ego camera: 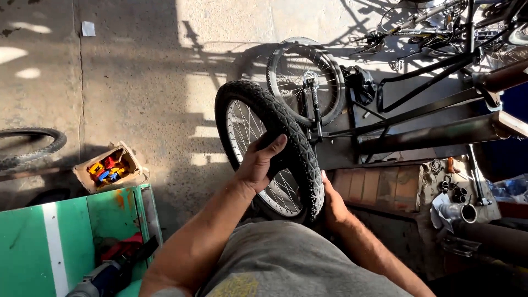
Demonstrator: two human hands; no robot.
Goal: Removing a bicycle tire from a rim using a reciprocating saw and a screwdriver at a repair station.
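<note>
A small bicycle wheel (258, 118) with a knobby black tyre and silver spokes stands upright on edge in front of my body. My left hand (259, 162) grips the tyre's tread from the left side, fingers spread over the top. My right hand (331, 202) presses against the tyre's lower right side, partly hidden behind it. A second wheel (306, 77) with a bare silver rim and spokes stands just beyond, held in a dark fork or stand.
A green metal box (66, 231) with a power tool (107, 272) sits lower left. A cardboard box (110, 168) of coloured small parts lies on the concrete. A loose tyre (33, 144) lies far left. Bicycle frames (440, 33), metal bars and sockets (456, 192) crowd the right.
</note>
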